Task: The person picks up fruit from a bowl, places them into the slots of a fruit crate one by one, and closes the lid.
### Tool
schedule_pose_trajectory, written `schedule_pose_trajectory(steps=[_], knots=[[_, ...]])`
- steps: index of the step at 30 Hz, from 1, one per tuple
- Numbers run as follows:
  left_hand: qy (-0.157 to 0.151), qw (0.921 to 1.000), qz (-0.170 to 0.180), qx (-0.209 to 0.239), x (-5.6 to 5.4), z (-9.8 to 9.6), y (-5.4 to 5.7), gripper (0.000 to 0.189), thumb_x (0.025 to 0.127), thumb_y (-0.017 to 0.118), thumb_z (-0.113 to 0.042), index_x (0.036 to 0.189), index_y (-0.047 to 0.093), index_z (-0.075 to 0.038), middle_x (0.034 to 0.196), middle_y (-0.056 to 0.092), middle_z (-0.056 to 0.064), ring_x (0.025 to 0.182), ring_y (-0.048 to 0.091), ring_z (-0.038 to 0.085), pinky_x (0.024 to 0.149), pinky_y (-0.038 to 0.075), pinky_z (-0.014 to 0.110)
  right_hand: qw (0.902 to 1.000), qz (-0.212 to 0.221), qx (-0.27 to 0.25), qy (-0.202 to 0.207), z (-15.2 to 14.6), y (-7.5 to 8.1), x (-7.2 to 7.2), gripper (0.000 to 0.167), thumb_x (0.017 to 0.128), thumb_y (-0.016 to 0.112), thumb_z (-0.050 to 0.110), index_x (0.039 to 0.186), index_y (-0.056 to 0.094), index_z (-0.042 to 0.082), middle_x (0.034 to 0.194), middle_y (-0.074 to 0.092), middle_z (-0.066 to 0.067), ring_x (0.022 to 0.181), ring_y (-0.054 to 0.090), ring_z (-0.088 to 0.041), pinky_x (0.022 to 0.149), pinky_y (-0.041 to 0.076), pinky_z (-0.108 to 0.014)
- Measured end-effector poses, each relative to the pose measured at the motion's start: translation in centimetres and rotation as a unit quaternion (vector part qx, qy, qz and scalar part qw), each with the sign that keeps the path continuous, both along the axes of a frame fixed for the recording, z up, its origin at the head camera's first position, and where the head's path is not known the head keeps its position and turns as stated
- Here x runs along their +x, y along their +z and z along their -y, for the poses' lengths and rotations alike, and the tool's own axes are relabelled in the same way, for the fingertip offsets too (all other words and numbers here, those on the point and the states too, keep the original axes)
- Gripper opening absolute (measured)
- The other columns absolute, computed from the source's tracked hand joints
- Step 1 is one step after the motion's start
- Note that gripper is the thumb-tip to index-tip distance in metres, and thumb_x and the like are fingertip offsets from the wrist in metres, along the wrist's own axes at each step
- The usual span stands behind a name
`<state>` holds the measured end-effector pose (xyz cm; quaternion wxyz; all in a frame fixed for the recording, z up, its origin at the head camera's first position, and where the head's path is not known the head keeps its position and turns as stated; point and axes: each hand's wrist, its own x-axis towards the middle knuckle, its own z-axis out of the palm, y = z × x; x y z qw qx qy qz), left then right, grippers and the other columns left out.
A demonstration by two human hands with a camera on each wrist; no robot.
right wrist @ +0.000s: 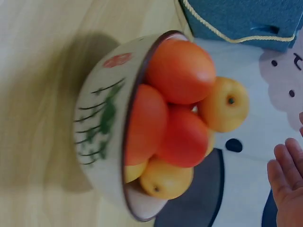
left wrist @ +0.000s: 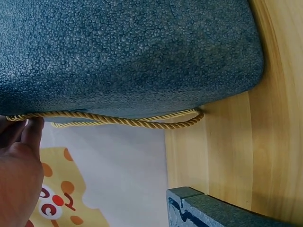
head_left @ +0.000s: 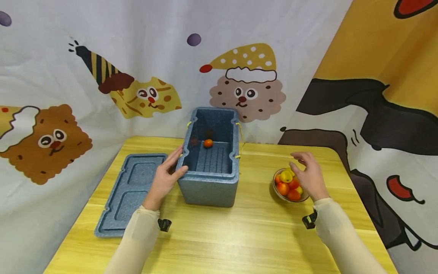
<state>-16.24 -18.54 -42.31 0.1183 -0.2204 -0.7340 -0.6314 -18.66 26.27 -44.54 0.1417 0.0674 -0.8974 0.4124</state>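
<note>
A speckled blue-grey foam box (head_left: 208, 194) stands lidless on the table, yellow cords at its sides. One small orange-red fruit (head_left: 208, 143) lies inside on the ribbed floor. My left hand (head_left: 165, 182) grips the box's near left corner, thumb over the rim and fingers along the outer side. In the left wrist view, its fingertips are at the yellow cord (left wrist: 142, 122). My right hand (head_left: 309, 176) hovers over a bowl (right wrist: 102, 118) with its fingers parted and nothing between them. Red-orange fruits (right wrist: 182, 71) and yellow fruits (right wrist: 225, 104) fill the bowl, which has a dark rim.
Left of the box lies its flat foam lid (head_left: 131, 201), with two recessed panels, partly behind my left hand. The wooden table (head_left: 219, 239) ends at a cartoon-printed curtain (head_left: 154, 49) behind the box.
</note>
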Motion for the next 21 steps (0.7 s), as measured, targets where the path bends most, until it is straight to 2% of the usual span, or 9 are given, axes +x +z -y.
schedule_pose_trajectory(steps=[5,12,21], knots=[[0.002,1.0,-0.003,-0.005,0.0,0.0,0.0,0.055,0.091,0.062,0.01,0.141,0.04,0.015,0.15,0.032,0.031,0.139,0.029,0.041,0.11,0.028,0.025,0.9996,0.021,0.008,-0.016,-0.7,-0.6,0.4,0.032,0.099,0.061,0.015,0.126,0.06,-0.001,0.123,0.051,-0.02,0.118,0.048,-0.044,0.1,0.038,-0.059],[0.013,0.9999,0.006,-0.008,0.1,-0.2,0.2,0.055,0.091,0.061,0.012,0.142,0.04,0.014,0.15,0.034,0.029,0.14,0.03,0.037,0.109,0.028,0.024,0.9988,0.036,0.028,-0.017,-1.6,-1.4,0.8,0.033,0.098,0.061,0.014,0.128,0.06,-0.001,0.128,0.048,-0.024,0.118,0.046,-0.047,0.098,0.037,-0.061],[0.013,0.9997,0.012,-0.015,0.2,-0.3,0.5,0.055,0.092,0.061,0.01,0.142,0.04,0.014,0.151,0.033,0.027,0.139,0.031,0.037,0.109,0.028,0.023,0.9954,0.083,0.046,-0.01,-2.2,-2.6,1.1,0.039,0.098,0.062,0.019,0.132,0.058,0.001,0.132,0.047,-0.025,0.12,0.044,-0.05,0.096,0.037,-0.064]])
